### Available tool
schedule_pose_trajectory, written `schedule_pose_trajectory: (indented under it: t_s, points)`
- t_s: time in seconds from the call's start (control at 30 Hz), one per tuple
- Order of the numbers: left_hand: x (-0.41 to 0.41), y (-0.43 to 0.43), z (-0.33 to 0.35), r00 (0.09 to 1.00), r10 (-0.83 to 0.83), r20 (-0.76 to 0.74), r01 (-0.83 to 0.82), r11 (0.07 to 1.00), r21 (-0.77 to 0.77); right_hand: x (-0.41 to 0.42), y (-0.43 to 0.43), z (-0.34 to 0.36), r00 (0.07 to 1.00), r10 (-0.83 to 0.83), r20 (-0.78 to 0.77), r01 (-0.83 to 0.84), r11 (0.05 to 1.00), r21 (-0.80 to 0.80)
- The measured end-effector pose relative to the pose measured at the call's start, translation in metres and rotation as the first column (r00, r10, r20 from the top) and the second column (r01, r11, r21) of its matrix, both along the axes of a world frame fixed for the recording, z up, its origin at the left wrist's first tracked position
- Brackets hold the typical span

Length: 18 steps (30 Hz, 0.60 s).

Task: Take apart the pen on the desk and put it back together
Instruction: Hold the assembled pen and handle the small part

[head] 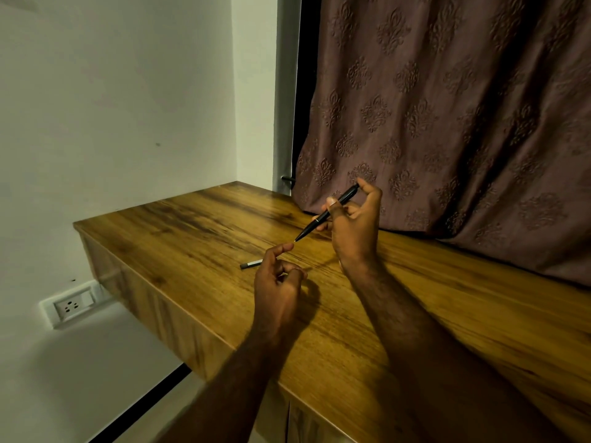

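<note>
A slim black pen (323, 215) with a thin silver ring at its middle is held above the wooden desk (198, 225), tip pointing down and to the left. My right hand (355, 225) grips its upper half between thumb and fingers, the index finger curled over the top end. My left hand (278, 279) hovers just below the tip with fingers loosely curled and the forefinger reaching toward the tip; it holds nothing that I can see. A short grey and black pen-like piece (251, 264) lies flat on the desk, partly hidden behind my left hand.
A brown patterned curtain (447, 123) hangs behind the desk and drapes onto its back edge. A white wall (112, 107) stands on the left, with a socket plate (72, 304) low beneath the desk's left end. The desk's front edge runs diagonally toward me.
</note>
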<state>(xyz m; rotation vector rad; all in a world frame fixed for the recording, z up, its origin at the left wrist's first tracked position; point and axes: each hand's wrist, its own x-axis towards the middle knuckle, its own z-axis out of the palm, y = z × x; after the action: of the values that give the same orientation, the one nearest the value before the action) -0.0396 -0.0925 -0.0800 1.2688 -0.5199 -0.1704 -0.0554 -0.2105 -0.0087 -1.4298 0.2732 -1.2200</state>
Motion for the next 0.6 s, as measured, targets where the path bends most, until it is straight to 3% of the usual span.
schedule_pose_trajectory:
  t_s: [0.6]
  points:
    - [0.0006, 0.0006, -0.0013, 1.0, 0.016, 0.027, -0.017, 0.999, 0.034, 0.0001, 0.001, 0.0026, 0.998, 0.034, 0.044, -0.035, 0.998, 0.043]
